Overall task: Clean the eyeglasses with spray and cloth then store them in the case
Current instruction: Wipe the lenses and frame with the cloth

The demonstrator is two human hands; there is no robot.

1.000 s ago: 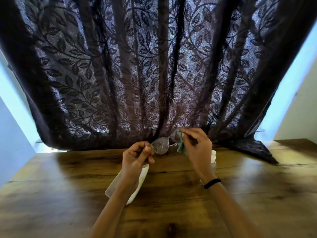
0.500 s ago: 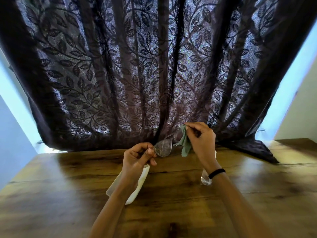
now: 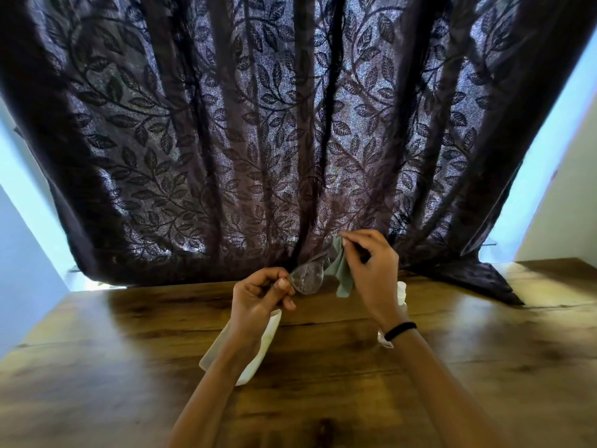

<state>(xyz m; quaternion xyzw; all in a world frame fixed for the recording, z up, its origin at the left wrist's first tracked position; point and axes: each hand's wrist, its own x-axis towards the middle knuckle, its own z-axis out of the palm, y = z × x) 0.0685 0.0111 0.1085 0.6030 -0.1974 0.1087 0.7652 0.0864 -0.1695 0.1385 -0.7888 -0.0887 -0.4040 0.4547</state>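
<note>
Clear-framed eyeglasses (image 3: pixel 307 277) are held up above the wooden table (image 3: pixel 129 367). My left hand (image 3: pixel 258 299) pinches their left end by the lens. My right hand (image 3: pixel 371 270) grips a pale green cloth (image 3: pixel 341 273) folded over the right lens, which is mostly hidden by it. A white eyeglass case (image 3: pixel 258 354) lies open on the table beneath my left forearm. A small clear spray bottle (image 3: pixel 401 291) stands behind my right wrist, largely hidden.
A dark leaf-patterned curtain (image 3: pixel 290 140) hangs right behind the hands and spills onto the table at the back right (image 3: pixel 484 279). Pale walls stand at both sides. My right wrist wears a black band (image 3: pixel 400 329).
Both hands have lifted the glasses a little higher. The right hand has shifted up along the right lens, and more of the cloth hangs loose below it.
</note>
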